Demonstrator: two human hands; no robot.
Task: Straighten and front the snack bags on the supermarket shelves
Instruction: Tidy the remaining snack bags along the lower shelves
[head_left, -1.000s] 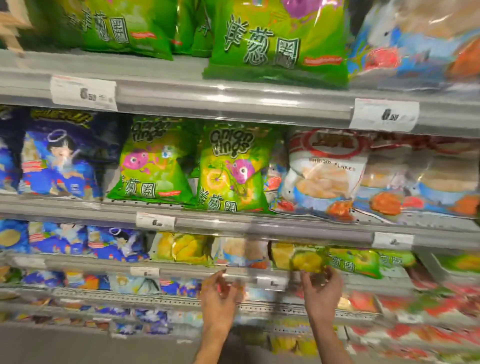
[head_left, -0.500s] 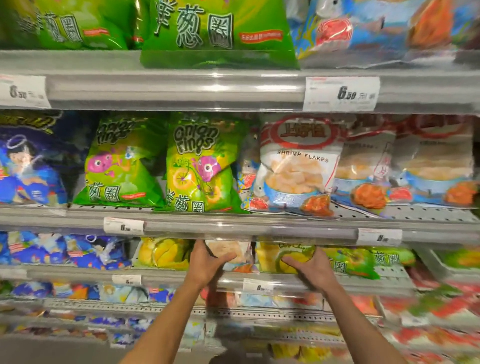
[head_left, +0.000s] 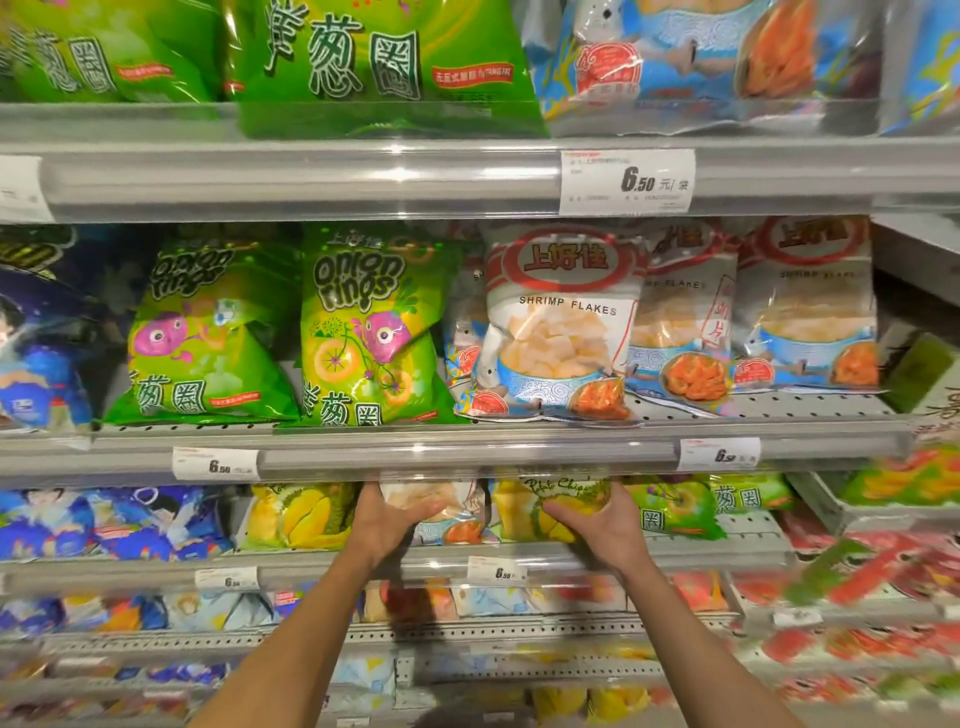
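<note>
Snack bags on the third shelf (head_left: 571, 558) are being handled now: the left hand (head_left: 387, 525) holds the shrimp bag (head_left: 457, 527) and the right hand (head_left: 597, 525) closes on the yellow potato chip bag (head_left: 524, 512) just right of it. A second ago both hands were lower, at the shelf's front rail; they have since reached in, so fronting has started. Onion ring bags (head_left: 363, 332) stand on the shelf above.
</note>
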